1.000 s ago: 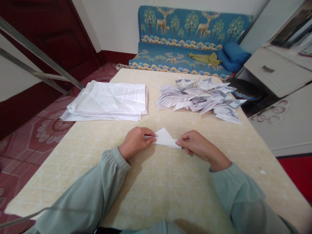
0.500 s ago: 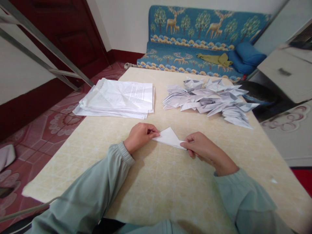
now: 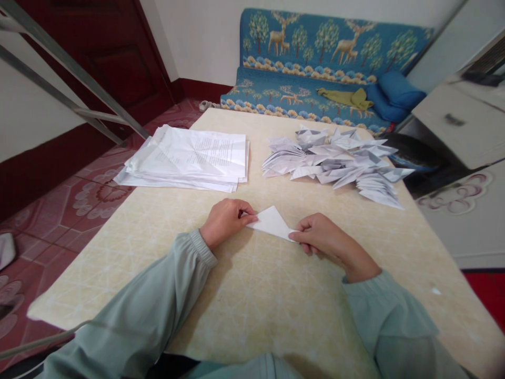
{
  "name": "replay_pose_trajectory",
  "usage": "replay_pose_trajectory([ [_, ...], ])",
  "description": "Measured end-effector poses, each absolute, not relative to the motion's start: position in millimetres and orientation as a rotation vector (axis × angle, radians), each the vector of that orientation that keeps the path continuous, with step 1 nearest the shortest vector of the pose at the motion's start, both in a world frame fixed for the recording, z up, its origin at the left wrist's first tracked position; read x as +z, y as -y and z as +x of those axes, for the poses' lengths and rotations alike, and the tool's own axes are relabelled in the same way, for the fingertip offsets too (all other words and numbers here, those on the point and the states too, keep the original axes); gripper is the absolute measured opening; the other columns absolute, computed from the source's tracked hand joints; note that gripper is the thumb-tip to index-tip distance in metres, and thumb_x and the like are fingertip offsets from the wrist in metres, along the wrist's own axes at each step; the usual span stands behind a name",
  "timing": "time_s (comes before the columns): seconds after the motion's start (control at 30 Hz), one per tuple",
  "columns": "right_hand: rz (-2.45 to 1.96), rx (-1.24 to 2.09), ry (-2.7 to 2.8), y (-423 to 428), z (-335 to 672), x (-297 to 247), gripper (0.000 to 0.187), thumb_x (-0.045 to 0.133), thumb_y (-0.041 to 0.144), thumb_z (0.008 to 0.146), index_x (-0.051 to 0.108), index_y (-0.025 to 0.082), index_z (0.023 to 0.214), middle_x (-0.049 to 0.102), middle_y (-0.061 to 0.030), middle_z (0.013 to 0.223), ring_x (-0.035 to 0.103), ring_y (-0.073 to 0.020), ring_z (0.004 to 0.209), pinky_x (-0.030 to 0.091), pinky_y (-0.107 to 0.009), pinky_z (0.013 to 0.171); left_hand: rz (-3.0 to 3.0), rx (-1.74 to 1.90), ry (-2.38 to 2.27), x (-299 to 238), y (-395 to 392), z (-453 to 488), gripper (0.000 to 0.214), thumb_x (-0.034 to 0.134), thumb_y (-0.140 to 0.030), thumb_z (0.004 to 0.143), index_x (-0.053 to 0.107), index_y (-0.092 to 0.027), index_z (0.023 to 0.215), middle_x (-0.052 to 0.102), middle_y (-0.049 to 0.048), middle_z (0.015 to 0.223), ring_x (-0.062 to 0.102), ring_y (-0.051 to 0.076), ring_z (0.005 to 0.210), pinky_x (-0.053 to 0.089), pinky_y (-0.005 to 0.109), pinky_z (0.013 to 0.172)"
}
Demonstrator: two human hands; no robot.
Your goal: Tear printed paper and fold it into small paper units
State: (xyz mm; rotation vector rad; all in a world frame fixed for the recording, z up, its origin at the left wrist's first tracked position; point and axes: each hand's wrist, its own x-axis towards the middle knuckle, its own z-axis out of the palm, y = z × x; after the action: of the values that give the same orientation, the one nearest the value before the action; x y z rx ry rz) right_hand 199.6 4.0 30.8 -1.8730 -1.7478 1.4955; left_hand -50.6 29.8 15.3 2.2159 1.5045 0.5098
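A small white folded paper [image 3: 272, 221] with a raised triangular peak is held between my two hands, just over the middle of the table. My left hand [image 3: 228, 221] pinches its left end between thumb and fingers. At the paper's right end, my right hand [image 3: 321, 237] grips the narrow tip, thumb on top and fingers curled beneath. Whether the paper rests on the table, I cannot tell.
Printed sheets [image 3: 189, 158] lie stacked at the back left of the cream table [image 3: 252, 316]. Several folded paper pieces [image 3: 331, 158] are heaped at the back right. Beyond stand a blue patterned sofa [image 3: 276, 87], a metal frame [image 3: 79, 68] on the left and a white cabinet [image 3: 461, 126].
Both hands keep their pinch on the folded paper. My right hand has shifted very slightly left, and the whole view has moved a little.
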Motion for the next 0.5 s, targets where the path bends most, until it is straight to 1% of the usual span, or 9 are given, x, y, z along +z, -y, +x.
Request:
replay_pose_trajectory([
  [0.33, -1.844, 1.463, 1.754, -4.5, 202.3, 24.2, 0.024, 0.062, 0.034, 0.071, 0.054, 0.016, 0.056, 0.057, 0.0001, 0.043, 0.042, -0.006, 0.031, 0.03, -0.016, 0.029, 2.238, 0.538, -1.516, 16.0, -28.5, -49.4, 0.021, 0.062, -0.042, 0.076, 0.071, -0.023, 0.079, 0.067, -0.0005, 0.068, 0.054, 0.014, 0.06, 0.029, 0.023, 0.053],
  [0.5, -1.851, 1.447, 1.717, -3.3, 200.9, 25.3, 0.024, 0.061, 0.032, 0.071, 0.054, 0.016, 0.055, 0.056, 0.0004, 0.042, 0.042, -0.0061, 0.031, 0.029, -0.015, 0.028, 2.239, 0.537, -1.501, 15.1, -29.1, -50.4, 0.023, 0.06, -0.043, 0.077, 0.071, -0.023, 0.08, 0.066, -0.0002, 0.068, 0.054, 0.013, 0.06, 0.029, 0.023, 0.053],
])
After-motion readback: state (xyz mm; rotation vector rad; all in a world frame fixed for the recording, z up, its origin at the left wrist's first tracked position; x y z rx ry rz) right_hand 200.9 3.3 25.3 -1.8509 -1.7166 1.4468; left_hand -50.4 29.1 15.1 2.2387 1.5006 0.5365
